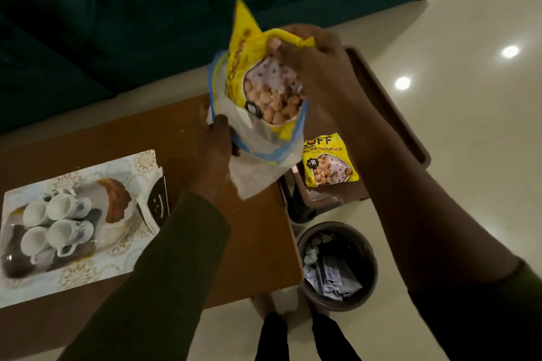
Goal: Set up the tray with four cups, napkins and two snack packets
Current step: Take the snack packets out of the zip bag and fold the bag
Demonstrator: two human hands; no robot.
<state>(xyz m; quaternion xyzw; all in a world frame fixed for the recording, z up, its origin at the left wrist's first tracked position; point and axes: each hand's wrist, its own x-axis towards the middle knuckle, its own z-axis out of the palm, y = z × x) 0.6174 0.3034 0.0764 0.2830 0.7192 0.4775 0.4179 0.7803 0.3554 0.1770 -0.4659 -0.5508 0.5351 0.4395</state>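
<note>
Two yellow packets are showing: one [264, 79] is sitting half inside a clear bag [258, 152], its top pinched by the right hand [316, 58], while the left hand [214, 152] is gripping the bag's edge. The second packet [330, 161] is lying on a stool [390, 114] below them. Four cups [58, 226] are lying on the tray [79, 275], well left of both hands.

Bare table [258, 228] lies between the tray [88, 275], crowded by cups [58, 226], and the bin [337, 265].
</note>
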